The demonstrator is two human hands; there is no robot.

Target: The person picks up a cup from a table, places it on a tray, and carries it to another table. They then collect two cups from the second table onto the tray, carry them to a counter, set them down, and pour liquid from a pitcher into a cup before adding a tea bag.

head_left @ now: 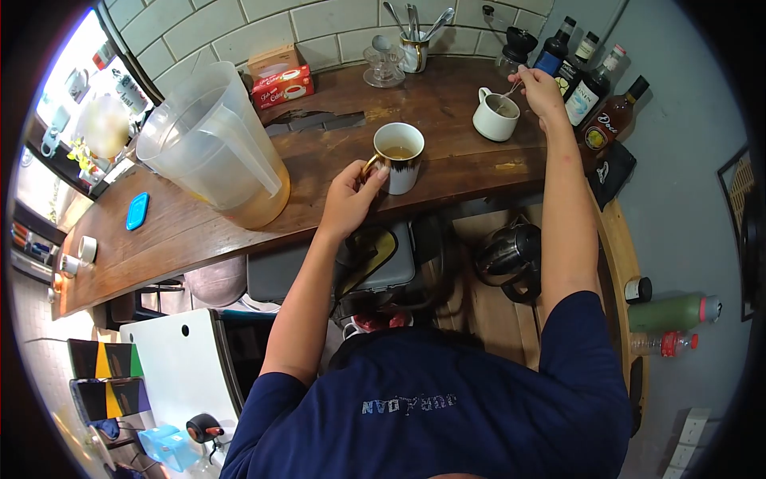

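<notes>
My left hand (349, 198) is closed round the gold handle of a white mug (402, 177) near the counter's front edge. The mug stands upright with a yellowish-brown liquid inside and a dark, gold-edged pattern on its side. Farther right, my right hand (541, 96) pinches the handle of a spoon (509, 91). The spoon's lower end dips into a small cream-white cup (495, 124), whose contents are hard to make out. Left of the mug, a large translucent pitcher (227, 152) holds some amber liquid at its bottom.
Several bottles (590, 89) and a dark-topped grinder (517, 46) line the counter's right end. At the back stand a spoon holder (413, 54), a glass dish (384, 72) and a red box (282, 86). A blue lid (138, 211) lies left. Below is a kettle (511, 254).
</notes>
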